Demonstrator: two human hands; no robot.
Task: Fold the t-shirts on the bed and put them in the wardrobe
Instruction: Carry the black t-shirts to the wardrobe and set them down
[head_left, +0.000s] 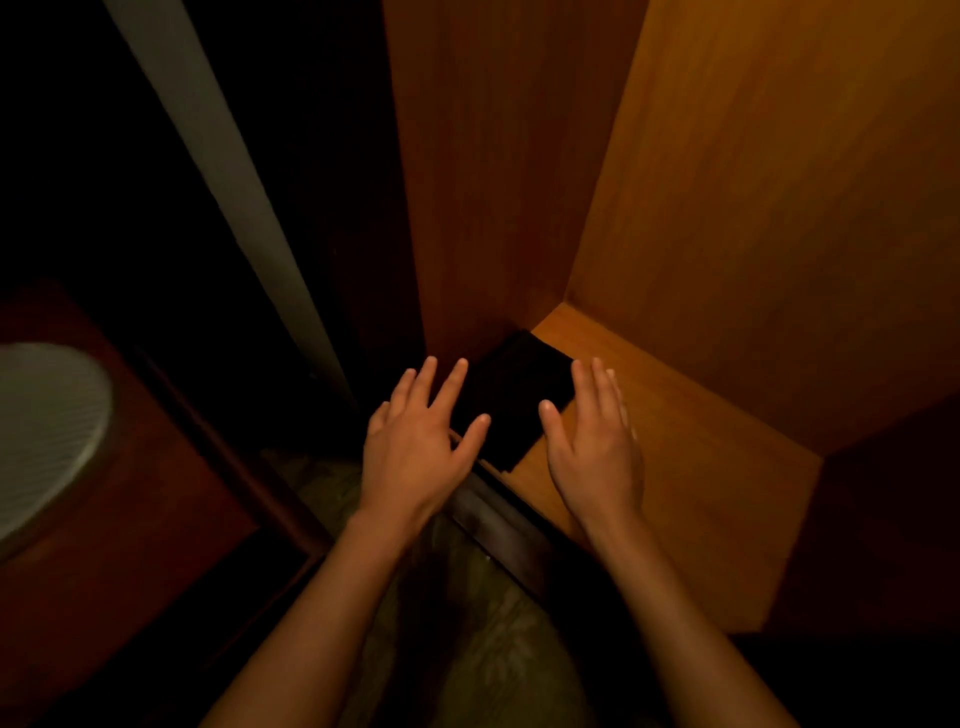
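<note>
2 bare forearms, no sleeves visible; left hand (415, 447), right hand (592, 441) bare, nails short, 5 fingers each.

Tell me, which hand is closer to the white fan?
The left hand. It sits on the shirt's left side, towards the fan; the right hand is on the shirt's far side.

No legible text, label, brand, number or sign anywhere in the dim head view.
</note>
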